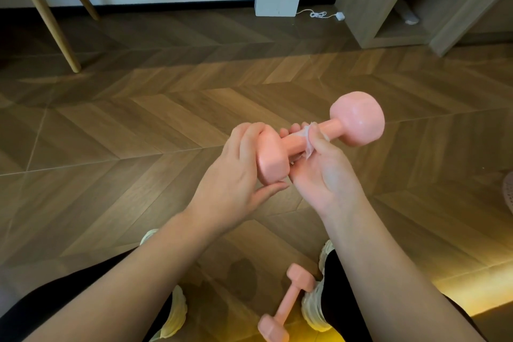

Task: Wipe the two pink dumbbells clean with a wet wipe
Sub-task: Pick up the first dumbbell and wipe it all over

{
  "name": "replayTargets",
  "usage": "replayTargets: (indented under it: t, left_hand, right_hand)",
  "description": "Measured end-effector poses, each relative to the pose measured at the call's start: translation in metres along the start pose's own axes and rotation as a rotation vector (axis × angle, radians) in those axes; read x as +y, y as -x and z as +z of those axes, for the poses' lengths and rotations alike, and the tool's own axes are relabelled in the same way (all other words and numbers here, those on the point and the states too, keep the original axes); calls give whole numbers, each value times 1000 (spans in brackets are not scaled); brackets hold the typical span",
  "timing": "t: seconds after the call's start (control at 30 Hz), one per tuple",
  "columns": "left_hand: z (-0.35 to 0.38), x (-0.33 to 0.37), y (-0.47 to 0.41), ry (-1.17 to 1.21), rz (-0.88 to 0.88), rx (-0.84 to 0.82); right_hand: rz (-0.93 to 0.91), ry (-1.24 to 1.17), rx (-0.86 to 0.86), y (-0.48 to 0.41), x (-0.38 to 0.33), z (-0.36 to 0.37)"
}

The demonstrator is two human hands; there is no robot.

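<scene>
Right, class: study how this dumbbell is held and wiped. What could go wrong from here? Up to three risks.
The held dumbbell is in the air, the left hand gripping only one end; damp from the wet wipe, it might slip and fall.
The second dumbbell lies on the floor by the right shoe; it could be kicked or trodden on.
The right hand is on the handle only; the heads may get missed.

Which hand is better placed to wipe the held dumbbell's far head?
Right: the right hand holds the wet wipe on the handle beside the far head; the left hand grips the near head.
</scene>
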State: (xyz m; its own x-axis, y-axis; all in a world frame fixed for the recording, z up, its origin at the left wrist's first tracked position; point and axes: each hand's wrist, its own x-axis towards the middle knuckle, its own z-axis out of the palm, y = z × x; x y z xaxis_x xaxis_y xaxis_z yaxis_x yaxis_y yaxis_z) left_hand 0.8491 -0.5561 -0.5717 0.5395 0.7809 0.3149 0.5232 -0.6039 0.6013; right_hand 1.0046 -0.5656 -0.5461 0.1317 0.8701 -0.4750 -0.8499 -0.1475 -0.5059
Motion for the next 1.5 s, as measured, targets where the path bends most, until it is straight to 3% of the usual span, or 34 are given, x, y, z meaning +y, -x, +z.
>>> replayTargets:
  t: [0.13,0.3,0.6,0.7,0.77,0.83,0.97,1.03,1.1,1.23,1.27,1.33,1.4,1.5]
  left_hand:
    - [6,-2,-4,-178,136,89]
    - [7,-4,-3,-51,138,63]
    - [-15,4,-19,802,-682,-287]
    - [-18,3,-19,1012,-830,-373]
    - [-16,2,-16,955,-779,-299]
    - [-14,1,-11,749,-634,-199]
    - [-10,-12,-1,144,-145,-50]
    - [-10,-15,-2,23,11,11]
    - [-8,-16,-5,162,-45,10]
    - [-17,-4,-16,957,-719,-216]
    - [-18,-5,-18,1056,-800,-280]
    - [-19,-5,-20,1139,-815,-310]
    - [-19,-7,-19,1075,-740,-243]
    - [-17,-12,-11,617,-346,-121]
  right_hand:
    - [36,-39,-21,3,2,1]
    - [1,-34,6,7,5,0]
    - [6,-2,-77,10,10,4]
    - [26,26,-84,8,12,4]
    - [34,19,-67,7,12,5]
    - [37,21,-41,4,11,7]
    - [37,29,-6,-2,6,10]
    - [30,13,-2,-3,6,12]
    - [22,-14,0,-4,6,12]
    - [19,-68,5,-4,6,9]
    - [18,-77,4,-4,6,9]
    - [20,-83,-2,-3,7,10]
    - [28,-72,-6,-3,8,10]
    - [39,-21,9,-4,8,11]
